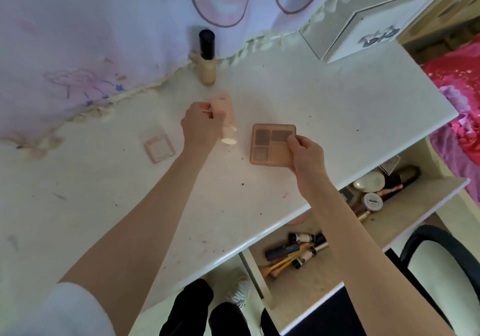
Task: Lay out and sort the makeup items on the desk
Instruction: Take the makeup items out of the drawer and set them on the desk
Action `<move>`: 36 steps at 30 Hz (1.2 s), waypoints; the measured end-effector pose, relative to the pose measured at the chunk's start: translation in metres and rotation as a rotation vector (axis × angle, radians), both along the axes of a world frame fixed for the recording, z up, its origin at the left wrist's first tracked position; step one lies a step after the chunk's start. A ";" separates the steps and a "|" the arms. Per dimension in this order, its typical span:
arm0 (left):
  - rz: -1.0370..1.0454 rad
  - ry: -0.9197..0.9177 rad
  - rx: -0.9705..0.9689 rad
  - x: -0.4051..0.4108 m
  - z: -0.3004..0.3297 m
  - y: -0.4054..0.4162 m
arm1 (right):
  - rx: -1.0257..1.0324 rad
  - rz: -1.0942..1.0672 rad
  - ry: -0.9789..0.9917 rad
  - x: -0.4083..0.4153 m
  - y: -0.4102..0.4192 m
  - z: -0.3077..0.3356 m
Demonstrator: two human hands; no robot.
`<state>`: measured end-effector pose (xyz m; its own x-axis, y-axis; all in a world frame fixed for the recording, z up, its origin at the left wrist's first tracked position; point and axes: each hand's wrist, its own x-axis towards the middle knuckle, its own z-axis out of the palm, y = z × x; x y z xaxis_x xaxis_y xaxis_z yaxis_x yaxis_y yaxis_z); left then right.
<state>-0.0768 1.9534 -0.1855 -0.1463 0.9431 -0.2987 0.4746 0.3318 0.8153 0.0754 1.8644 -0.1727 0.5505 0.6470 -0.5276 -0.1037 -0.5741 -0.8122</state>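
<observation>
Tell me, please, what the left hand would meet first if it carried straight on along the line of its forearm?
Probably the foundation bottle standing against the curtain; the left hand points roughly towards it, though depth is unclear.

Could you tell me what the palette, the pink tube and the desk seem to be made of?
Palette: probably matte plastic, peach-tan, with moulded rounded corners and powder pans inside. Pink tube: likely smooth plastic; motion blur hides its finish. Desk: a hard, glossy white top, possibly laminate or painted board, with soft reflections and a rounded edge.
</observation>
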 end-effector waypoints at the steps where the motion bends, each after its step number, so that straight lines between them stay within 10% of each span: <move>1: -0.035 0.004 0.011 0.000 0.000 0.005 | -0.005 0.005 -0.009 -0.001 0.002 0.000; 11: -0.378 0.377 0.369 -0.082 -0.005 -0.028 | -0.064 0.216 0.004 -0.044 -0.014 -0.003; 21: -0.462 0.825 0.165 -0.176 -0.042 -0.066 | 0.077 0.553 -0.368 -0.123 -0.029 -0.011; 36: -0.448 0.749 0.136 -0.172 -0.035 -0.067 | 0.193 1.015 -0.777 -0.125 -0.073 -0.034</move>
